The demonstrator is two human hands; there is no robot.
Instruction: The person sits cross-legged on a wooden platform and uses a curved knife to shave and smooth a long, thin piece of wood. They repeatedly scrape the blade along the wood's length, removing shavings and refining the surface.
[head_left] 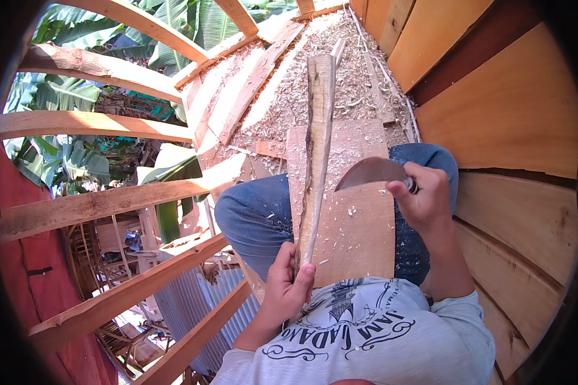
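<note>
A: Workpiece, where?
B: Long wooden strip (319, 147), rough dark left edge, pointing away from the body over the board (359, 231) on the lap. Far end beyond it, above shavings (353, 83).
A: Hands?
B: Left hand (289, 283): grip clamped round the strip's near end. Right hand (427, 192): grip clamped on the handle of a curved knife (370, 172), blade just right of the strip.
A: Any writing?
B: Pale shirt (372, 356), bold dark lettering (313, 336), inverted from here, with scrollwork below and a dark emblem (341, 310). Smaller letters, right side, partly lost in folds.
A: Farther out?
B: Dusty jeans (253, 208); plank wall (504, 102) right; beams (103, 204) left.
</note>
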